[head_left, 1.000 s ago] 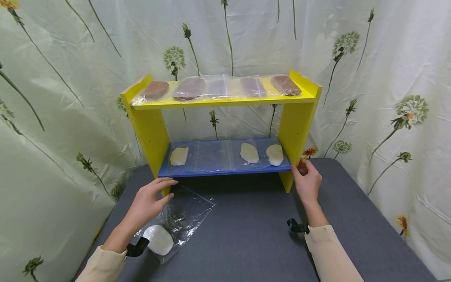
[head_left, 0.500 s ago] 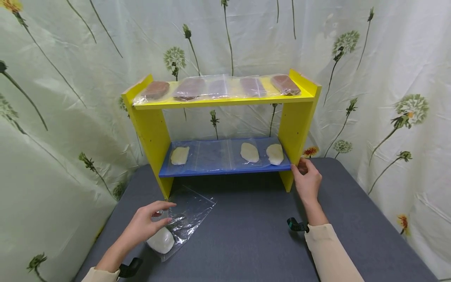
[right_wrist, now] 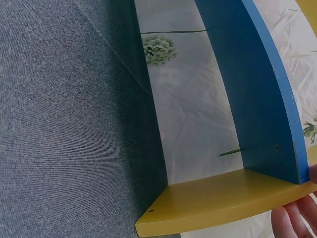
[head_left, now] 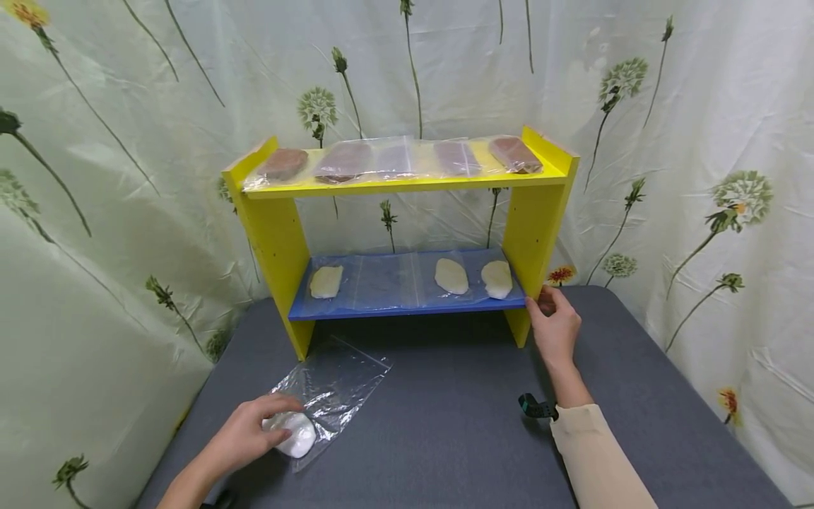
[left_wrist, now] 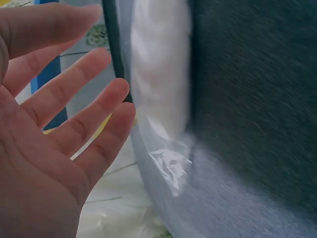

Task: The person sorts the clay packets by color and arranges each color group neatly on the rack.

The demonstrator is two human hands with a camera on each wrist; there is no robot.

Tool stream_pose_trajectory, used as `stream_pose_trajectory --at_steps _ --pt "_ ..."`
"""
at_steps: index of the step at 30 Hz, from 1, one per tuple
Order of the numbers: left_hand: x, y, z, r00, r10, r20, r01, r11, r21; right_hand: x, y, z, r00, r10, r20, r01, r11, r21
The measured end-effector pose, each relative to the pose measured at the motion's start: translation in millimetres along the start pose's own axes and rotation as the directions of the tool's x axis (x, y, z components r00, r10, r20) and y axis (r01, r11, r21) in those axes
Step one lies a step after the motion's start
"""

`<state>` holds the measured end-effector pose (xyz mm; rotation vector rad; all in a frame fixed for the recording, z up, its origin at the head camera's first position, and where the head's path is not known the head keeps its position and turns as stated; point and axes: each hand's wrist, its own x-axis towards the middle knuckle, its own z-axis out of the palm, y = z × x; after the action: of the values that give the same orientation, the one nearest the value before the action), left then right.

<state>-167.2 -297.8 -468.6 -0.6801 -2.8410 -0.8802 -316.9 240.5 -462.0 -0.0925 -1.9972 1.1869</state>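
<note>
My left hand [head_left: 244,435] hovers over a white rounded flat piece [head_left: 302,435] in a clear zip bag [head_left: 340,396] on the table's left side. In the left wrist view its fingers [left_wrist: 79,74] are spread and look apart from the bagged white piece [left_wrist: 161,69]. My right hand [head_left: 555,326] grips the right side panel [head_left: 537,240] of a yellow shelf unit, beside the front corner of its blue lower board [head_left: 407,311]. Seen from the right wrist, thumb and fingers [right_wrist: 285,223] lie on opposite sides of that yellow panel.
Bagged pale flat pieces lie on the blue board, one at left [head_left: 326,281] and two at right [head_left: 451,276]. Several bagged reddish-brown slabs [head_left: 284,164] line the yellow top shelf [head_left: 407,186]. A flowered curtain [head_left: 674,212] hangs behind the dark table [head_left: 458,424].
My left hand has come down and toward me from near the shelf's left front corner to the bagged white piece. The right hand stays at the shelf's right side.
</note>
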Motion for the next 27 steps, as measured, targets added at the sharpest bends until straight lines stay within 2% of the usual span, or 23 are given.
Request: stream_pose_trajectory --at_steps 5,10,14,18,24,27 --pt "-4.5 -6.5 5.5 0.993 0.103 -0.064 -0.098 0.992 0.075 0.4 0.5 0.1 1.0 -0.004 -0.004 0.004 1.0 0.001" --pt "-7.8 -9.5 7.8 0.989 0.134 -0.063 -0.123 0.981 0.149 -1.1 0.9 0.3 1.0 -0.004 -0.002 0.004 1.0 0.001" --pt "-7.1 -9.1 5.9 0.995 0.095 0.01 -0.096 0.979 0.181 -1.6 2.2 0.5 1.0 -0.006 -0.006 0.006 1.0 -0.001" --pt "-6.5 -10.3 4.9 0.994 0.079 0.08 -0.093 0.978 0.184 -1.4 3.3 0.7 1.0 -0.006 -0.007 0.006 1.0 -0.005" --pt "-5.0 -14.3 3.9 0.987 0.05 0.155 -0.073 0.986 0.152 -1.4 3.6 0.5 1.0 -0.003 -0.005 0.003 1.0 -0.005" --pt "-4.6 -16.4 2.9 0.985 0.044 0.169 -0.071 0.985 0.154 -1.8 2.7 0.9 1.0 0.0 -0.005 0.0 1.0 -0.005"
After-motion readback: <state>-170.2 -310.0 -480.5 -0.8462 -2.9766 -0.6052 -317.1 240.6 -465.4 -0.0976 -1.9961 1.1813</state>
